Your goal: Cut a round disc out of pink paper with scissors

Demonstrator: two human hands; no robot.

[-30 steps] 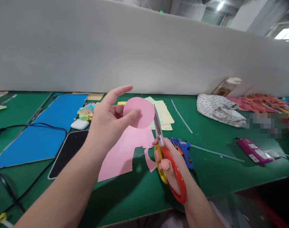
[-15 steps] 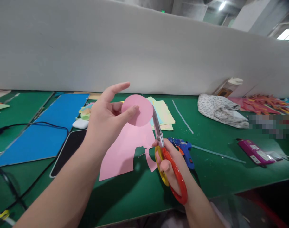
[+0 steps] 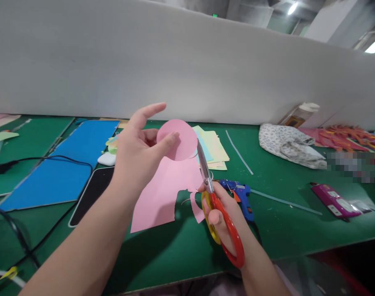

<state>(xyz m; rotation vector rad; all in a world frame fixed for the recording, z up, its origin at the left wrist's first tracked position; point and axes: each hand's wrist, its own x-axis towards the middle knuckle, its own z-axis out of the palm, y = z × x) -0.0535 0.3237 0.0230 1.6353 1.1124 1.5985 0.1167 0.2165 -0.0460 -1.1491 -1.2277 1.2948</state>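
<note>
Between the thumb and fingers of my left hand (image 3: 141,148) is a round pink paper disc (image 3: 186,142), held up above the table with the index finger stretched away. My right hand (image 3: 223,209) grips a pair of scissors (image 3: 208,181) with one red and one yellow handle. The blades point up and lie close together at the disc's right edge. Below the disc lies a larger sheet of pink paper (image 3: 156,201) with a curved cut-out, and a pink offcut (image 3: 197,209) rests beside it.
Pale yellow and blue papers (image 3: 216,146) lie behind. On the right are a blue glue gun (image 3: 244,199), glue sticks (image 3: 286,201), a purple package (image 3: 335,200), a patterned cloth (image 3: 289,146) and a bottle (image 3: 301,114). A phone (image 3: 93,193), blue board (image 3: 61,164) and black cables (image 3: 16,234) are left.
The view has shifted slightly. Both hands keep their grips, and the disc has risen a little, with the scissor blades still at its right edge.
</note>
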